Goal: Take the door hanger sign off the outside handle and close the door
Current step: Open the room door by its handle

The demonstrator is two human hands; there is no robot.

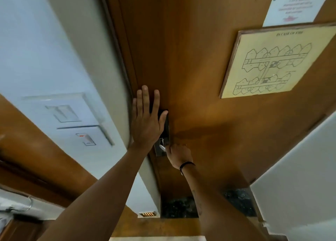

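Observation:
The brown wooden door [190, 73] fills the middle of the view, seen from inside, and sits against its frame [116, 46]. My left hand [146, 121] lies flat with fingers spread on the door's latch edge, partly over the dark lock plate [165, 124]. My right hand [179, 154] is lower, fingers curled at the small metal latch [162, 147] on the silver plate below the lock. Whether it grips the latch or only touches it is unclear. No door hanger sign is visible. The outside handle is hidden.
A framed fire evacuation plan [271, 62] and a white paper notice [294, 4] hang on the door. Wall switches [72, 121] are on the white wall at left. A white panel [300, 177] stands at right. Dark floor tiles [179, 207] show below.

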